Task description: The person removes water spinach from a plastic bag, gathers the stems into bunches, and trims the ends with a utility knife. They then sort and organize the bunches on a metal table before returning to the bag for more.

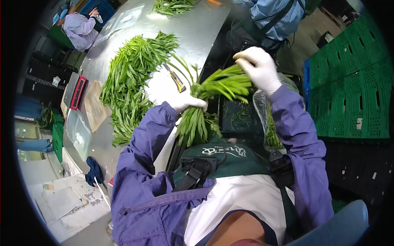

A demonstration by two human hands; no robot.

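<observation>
My left hand (188,101), in a white glove, is wrapped round a bunch of leafy greens (195,125), with leaves hanging below it and pale stems spreading to the right. At the upper right, my gloved right hand (258,67) is closed beside the stem ends, its fingertips pressed together; whether a stem is between them is too small to tell. A yellow and black box cutter (175,78) lies on a white surface just above my left hand. Left of it, a long pile of greens (137,61) covers part of the metal table (191,30).
Green crates (349,86) stand at the right. A clear bag with greens (271,127) is beside my right forearm. A dark tray (236,115) holds loose bits. A red scale (78,93) sits at the left. Two people (80,28) (273,18) are across the table.
</observation>
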